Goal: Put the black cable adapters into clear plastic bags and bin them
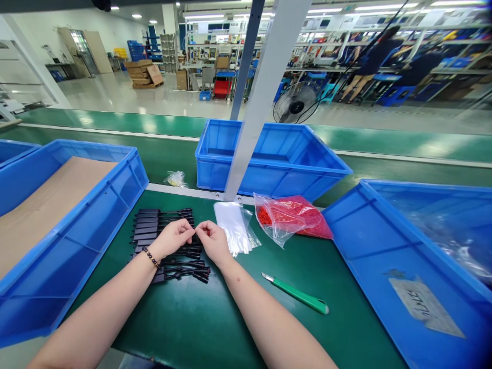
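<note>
Side by side, my left hand [173, 238] and my right hand [213, 243] meet at the fingertips, both closed in a pinch. What they pinch is too small to make out; a speck of red shows at the right fingers. Beneath them lies a row of black box-shaped parts with short cables [146, 225], partly hidden by my left hand and wrist. Just right of my right hand is a stack of clear plastic bags [232, 225]. A clear bag of small red pieces [294, 218] rests farther right.
A green-handled craft knife [302, 296], blade exposed, lies right of my right forearm. Blue crates stand at the left [92, 215], back [269, 177] and right [369, 266]. A white post [255, 113] rises at the table's back edge. A small clear bag [176, 179] lies behind it, leftward.
</note>
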A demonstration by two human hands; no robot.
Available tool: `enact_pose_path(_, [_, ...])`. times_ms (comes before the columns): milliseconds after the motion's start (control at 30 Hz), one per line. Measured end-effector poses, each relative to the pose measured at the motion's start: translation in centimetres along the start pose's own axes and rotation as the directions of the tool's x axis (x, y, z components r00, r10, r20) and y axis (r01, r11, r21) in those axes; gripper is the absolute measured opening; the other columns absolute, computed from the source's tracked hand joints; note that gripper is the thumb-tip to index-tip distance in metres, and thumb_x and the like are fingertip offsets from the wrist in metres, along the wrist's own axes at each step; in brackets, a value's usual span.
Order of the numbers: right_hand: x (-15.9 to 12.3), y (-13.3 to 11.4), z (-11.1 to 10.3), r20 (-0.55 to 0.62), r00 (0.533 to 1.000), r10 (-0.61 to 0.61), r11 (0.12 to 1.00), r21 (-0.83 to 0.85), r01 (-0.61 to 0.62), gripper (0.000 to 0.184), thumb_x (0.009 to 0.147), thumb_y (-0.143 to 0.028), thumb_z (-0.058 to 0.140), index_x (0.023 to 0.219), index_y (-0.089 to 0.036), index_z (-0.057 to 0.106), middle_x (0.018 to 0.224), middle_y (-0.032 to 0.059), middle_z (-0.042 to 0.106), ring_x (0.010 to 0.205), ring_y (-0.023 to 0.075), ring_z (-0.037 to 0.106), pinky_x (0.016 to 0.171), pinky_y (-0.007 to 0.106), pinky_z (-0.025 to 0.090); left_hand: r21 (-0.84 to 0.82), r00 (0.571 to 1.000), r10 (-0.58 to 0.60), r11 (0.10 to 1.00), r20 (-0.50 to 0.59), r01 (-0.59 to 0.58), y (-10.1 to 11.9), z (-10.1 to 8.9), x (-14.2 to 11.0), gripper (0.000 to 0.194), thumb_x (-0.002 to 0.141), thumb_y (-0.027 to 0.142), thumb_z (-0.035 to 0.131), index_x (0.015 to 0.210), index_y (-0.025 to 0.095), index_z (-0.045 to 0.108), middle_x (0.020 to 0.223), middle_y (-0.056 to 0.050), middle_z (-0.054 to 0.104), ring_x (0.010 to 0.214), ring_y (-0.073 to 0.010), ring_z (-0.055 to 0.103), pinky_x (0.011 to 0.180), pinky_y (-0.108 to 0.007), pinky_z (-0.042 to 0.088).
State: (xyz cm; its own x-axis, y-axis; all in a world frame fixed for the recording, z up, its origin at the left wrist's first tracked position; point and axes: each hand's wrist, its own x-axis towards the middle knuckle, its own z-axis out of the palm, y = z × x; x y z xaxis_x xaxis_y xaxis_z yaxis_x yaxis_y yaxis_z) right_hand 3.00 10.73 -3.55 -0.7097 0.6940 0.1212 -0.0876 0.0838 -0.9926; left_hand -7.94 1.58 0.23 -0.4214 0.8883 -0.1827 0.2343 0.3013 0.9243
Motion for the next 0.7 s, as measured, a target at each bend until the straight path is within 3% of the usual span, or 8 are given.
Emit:
enact_pose_path(67, [0.1, -0.1, -0.1, 0.039, 0.999, 0.034, 0.998, 0.058, -0.037, 0.012, 0.071, -0.028, 0.055, 0.066, -0.017, 0.055, 0.059, -0.0028, 0.050, 0.050, 0.0077, 0.039, 0.047, 0.020, 0.031, 0.013, 1.000, 0.011, 1.000, -0.003, -0.011, -0.2, -0.1, 0.0, 0.019, 0.074, 0.033, 0.054, 0.067, 0.016, 0.049, 0.052, 0.003, 0.052, 0.046, -0.0077, 0.040, 0.046, -0.020, 0.027])
enact_pose_path(133, [0.1, -0.2, -0.1, 0.120, 0.985, 0.126, 0.970, 0.195, -0.147, 0.014, 0.069, -0.029, 0.057, 0.064, -0.017, 0.053, 0.054, -0.0048, 0.045, 0.044, 0.0054, 0.032, 0.041, 0.019, 0.024, 0.012, 1.000, 0.023, 1.000, 0.010, -0.023, -0.2, -0.2, 0.0, 0.021, 0.074, 0.033, 0.055, 0.065, 0.016, 0.048, 0.050, 0.004, 0.049, 0.046, -0.0077, 0.039, 0.047, -0.020, 0.027])
enact_pose_path(233, [0.2, -0.4, 0.0, 0.271, 0.931, 0.244, 0.852, 0.399, -0.340, 0.021, 0.065, -0.032, 0.061, 0.060, -0.016, 0.048, 0.049, -0.0074, 0.039, 0.037, 0.0023, 0.020, 0.036, 0.018, 0.012, -0.024, 0.998, 0.030, 0.999, 0.062, -0.028, 0.1, -0.3, -0.2, 0.021, 0.073, 0.033, 0.055, 0.064, 0.015, 0.048, 0.048, 0.005, 0.046, 0.046, -0.0073, 0.038, 0.048, -0.020, 0.028])
enact_pose_path(400, [0.2, -0.4, 0.2, 0.356, 0.889, 0.287, 0.771, 0.465, -0.436, 0.023, 0.061, -0.030, 0.065, 0.060, -0.015, 0.048, 0.048, -0.0074, 0.041, 0.036, 0.0007, 0.021, 0.035, 0.016, 0.009, -0.109, 0.994, 0.006, 0.994, 0.109, 0.006, 0.8, -0.3, -0.4, 0.020, 0.071, 0.032, 0.055, 0.064, 0.015, 0.047, 0.047, 0.005, 0.044, 0.043, -0.0060, 0.033, 0.043, -0.018, 0.022])
enact_pose_path(500, [0.4, -0.3, 0.1, 0.330, 0.904, 0.273, 0.769, 0.490, -0.411, 0.022, 0.061, -0.030, 0.066, 0.061, -0.015, 0.050, 0.047, -0.0071, 0.043, 0.035, 0.0005, 0.020, 0.034, 0.016, 0.009, -0.147, 0.996, -0.016, 0.989, 0.089, 0.029, 0.9, -0.3, -0.3, 0.016, 0.072, 0.031, 0.053, 0.070, 0.016, 0.049, 0.047, 0.006, 0.043, 0.040, -0.0051, 0.029, 0.041, -0.018, 0.018])
enact_pose_path(700, [1.0, 0.2, -0.2, 0.119, 0.937, 0.330, 0.724, 0.605, -0.332, 0.018, 0.062, -0.029, 0.066, 0.067, -0.015, 0.056, 0.053, -0.0049, 0.050, 0.034, 0.0000, 0.022, 0.032, 0.016, 0.012, -0.204, 0.998, -0.044, 0.978, 0.051, 0.053, 0.3, -0.5, 0.0, 0.016, 0.075, 0.030, 0.047, 0.076, 0.015, 0.052, 0.046, 0.006, 0.040, 0.037, -0.0041, 0.023, 0.039, -0.018, 0.012])
